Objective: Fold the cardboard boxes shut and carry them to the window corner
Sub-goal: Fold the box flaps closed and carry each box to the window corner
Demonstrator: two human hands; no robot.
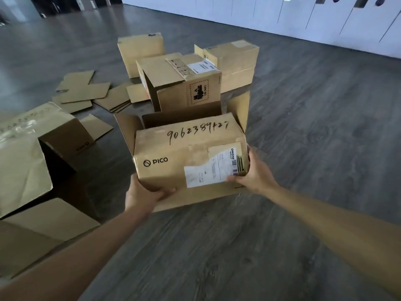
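Observation:
A brown cardboard box (184,148) marked PICO, with handwritten digits and a white shipping label, is in front of me, its far flaps standing open. My left hand (144,193) grips its lower left corner, thumb on the near face. My right hand (251,170) grips the right edge beside the label. Behind it stands another open box (186,83) with a hazard mark.
Two more boxes (141,52) (236,61) stand further back. Flattened cardboard sheets (86,92) lie on the dark wood floor at left. Large open boxes (32,148) crowd the near left. White cabinets (303,16) line the far right wall.

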